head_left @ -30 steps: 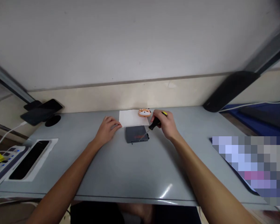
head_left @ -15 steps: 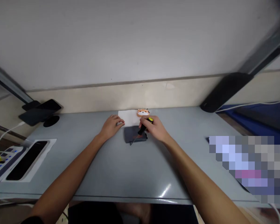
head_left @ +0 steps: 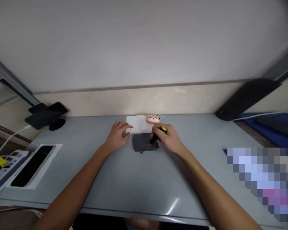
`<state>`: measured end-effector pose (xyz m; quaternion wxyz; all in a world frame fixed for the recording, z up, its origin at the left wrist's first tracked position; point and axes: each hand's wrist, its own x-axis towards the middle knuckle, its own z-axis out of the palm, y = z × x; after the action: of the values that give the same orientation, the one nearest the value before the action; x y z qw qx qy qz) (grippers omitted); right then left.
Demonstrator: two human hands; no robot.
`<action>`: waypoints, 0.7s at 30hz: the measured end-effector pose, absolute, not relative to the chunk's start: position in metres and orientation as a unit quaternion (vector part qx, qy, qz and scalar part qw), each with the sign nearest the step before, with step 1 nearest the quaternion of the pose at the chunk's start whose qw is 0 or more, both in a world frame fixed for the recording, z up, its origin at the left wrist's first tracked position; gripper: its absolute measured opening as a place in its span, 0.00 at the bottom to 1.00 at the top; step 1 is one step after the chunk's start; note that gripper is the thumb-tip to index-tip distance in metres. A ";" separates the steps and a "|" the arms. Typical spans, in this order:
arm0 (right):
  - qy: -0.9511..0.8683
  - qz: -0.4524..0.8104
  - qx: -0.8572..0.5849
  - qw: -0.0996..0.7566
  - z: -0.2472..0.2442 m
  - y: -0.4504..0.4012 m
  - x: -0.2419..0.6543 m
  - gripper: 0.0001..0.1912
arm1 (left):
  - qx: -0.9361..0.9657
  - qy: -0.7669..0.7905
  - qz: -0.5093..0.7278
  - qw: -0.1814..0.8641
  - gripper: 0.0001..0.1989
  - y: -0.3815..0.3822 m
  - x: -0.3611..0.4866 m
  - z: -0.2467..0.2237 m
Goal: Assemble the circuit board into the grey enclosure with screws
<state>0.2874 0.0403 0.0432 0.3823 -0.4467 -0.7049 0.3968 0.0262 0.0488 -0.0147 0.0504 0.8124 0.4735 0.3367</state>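
My right hand is closed around a screwdriver with a black handle and a yellow end. The screwdriver's thin shaft slants down to the left across a small dark grey box, its tip by the box's front edge. Vent holes run along the box's front side. To the left of the box my left hand rests over the edge of a white sheet of paper, thumb and forefinger apart. A tiny dark speck, too small to name, lies on the paper between those fingertips.
An orange animal-face object lies on the paper's right end. A phone and a power strip lie at the left, below a phone on a stand. A black cylinder leans at the back right, near a blurred-out area.
My left thumb and forefinger have parted from a pinch, and the speck now shows between them. My right hand still holds the screwdriver over the box. The whole view has shifted slightly.
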 end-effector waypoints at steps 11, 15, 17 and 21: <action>-0.708 0.380 -0.446 0.395 0.052 0.036 0.289 0.18 | 0.860 0.352 0.342 0.140 0.09 0.017 0.051 0.022; -0.726 0.367 -0.447 0.372 0.052 0.032 0.285 0.16 | 0.870 0.345 0.325 0.133 0.09 0.015 0.054 0.021; -0.740 0.352 -0.441 0.367 0.052 0.030 0.285 0.16 | 0.880 0.340 0.308 0.126 0.09 0.014 0.056 0.020; -0.749 0.345 -0.430 0.368 0.052 0.030 0.286 0.15 | 0.887 0.341 0.284 0.130 0.10 0.014 0.056 0.022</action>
<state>0.2864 0.0296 0.0518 0.3682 -0.4296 -0.7487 0.3453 0.0562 0.0137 0.0216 0.1297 0.8867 0.3408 0.2841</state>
